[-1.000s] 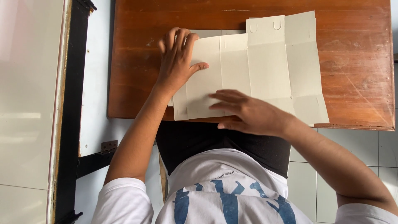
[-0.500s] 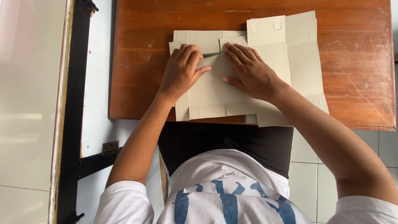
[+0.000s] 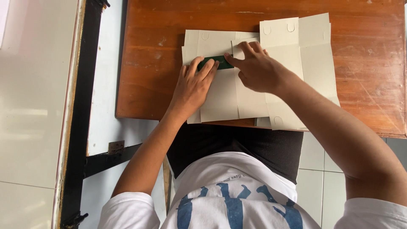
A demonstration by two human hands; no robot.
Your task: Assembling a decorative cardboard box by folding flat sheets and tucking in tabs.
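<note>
A flat pale cardboard box blank [image 3: 296, 51] lies on the brown wooden table [image 3: 152, 63], its left panels folded over toward the middle. My left hand [image 3: 193, 87] presses flat on the folded left panel, fingertips at a narrow dark green strip [image 3: 215, 62] that shows in the gap between the flaps. My right hand [image 3: 258, 70] rests on the neighbouring folded panel, its index finger touching the right end of the green strip. Neither hand grips anything; both press down with fingers together.
The table's near edge [image 3: 360, 131] runs just above my lap. A black metal frame [image 3: 80, 127] and a pale wall panel [image 3: 29, 106] stand at the left. Light floor tiles [image 3: 322, 169] show below the table on the right.
The blank's left side has been folded over to the right. Both hands moved up and together onto the folded panels, and a dark green strip now shows between the flaps.
</note>
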